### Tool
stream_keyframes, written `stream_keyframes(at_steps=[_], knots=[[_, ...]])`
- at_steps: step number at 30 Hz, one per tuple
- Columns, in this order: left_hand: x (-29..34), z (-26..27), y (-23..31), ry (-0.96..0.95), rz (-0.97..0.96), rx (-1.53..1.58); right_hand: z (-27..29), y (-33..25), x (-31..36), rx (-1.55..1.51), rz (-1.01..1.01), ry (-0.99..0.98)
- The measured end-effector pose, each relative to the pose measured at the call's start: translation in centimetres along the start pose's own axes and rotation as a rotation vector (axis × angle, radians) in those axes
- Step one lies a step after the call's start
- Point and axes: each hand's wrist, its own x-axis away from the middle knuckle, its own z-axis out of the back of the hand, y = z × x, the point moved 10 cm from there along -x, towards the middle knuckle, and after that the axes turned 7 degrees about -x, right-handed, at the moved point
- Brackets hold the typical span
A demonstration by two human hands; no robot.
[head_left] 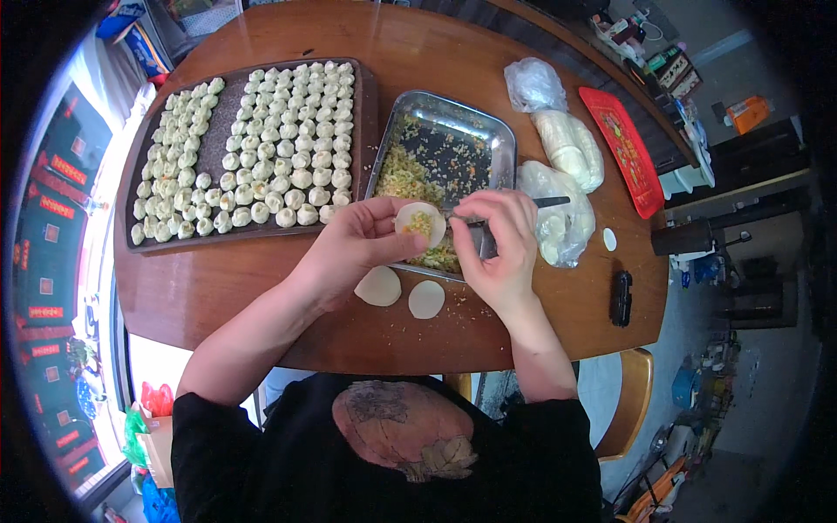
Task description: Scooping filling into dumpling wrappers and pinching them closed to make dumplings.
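Brown wooden desk [436, 48], curving along the near edge, with wood showing between that edge and two loose wrappers [426, 299]. To the far left, a dark tray [212, 144] crowded with dumplings [301, 122], split by an open channel toward its far side. At centre, a metal pan [449, 157], filling [401, 179] heaped leftward, right rim beside plastic bags [567, 148]. Pinches a filled round wrapper [404, 216] with the left hand [356, 240], over the pan's near part. Grips a slender utensil [553, 201] between thumb and fingers of the right hand [504, 244], close beside. Farther right, a red tray [623, 148] along the desk's edge.
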Motion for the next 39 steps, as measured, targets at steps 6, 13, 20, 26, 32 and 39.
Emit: stream_keyframes(at_steps=[6,13,20,26,32,39], knots=[[-0.1,0.3,0.0,0.020,-0.008,-0.015,-0.6,-0.5,0.2,0.041,0.051,-0.049],[0.0,0.1,0.4,0.026,-0.012,-0.015,-0.6,-1.4,0.0,0.042,0.124,-0.114],[0.1,0.4,0.5,0.037,-0.034,0.014,-0.6,-0.9,-0.2,-0.029,0.022,-0.094],[0.2,0.1,0.7,0.025,-0.043,-0.055,-1.5,0.7,0.5,-0.169,-0.082,-0.123],[0.3,0.0,0.6,0.022,-0.022,-0.019,-2.0,2.1,1.2,-0.394,-0.265,-0.098],[0.2,0.5,0.4,0.048,-0.018,0.010,-2.4,1.8,1.4,-0.404,-0.315,-0.112]])
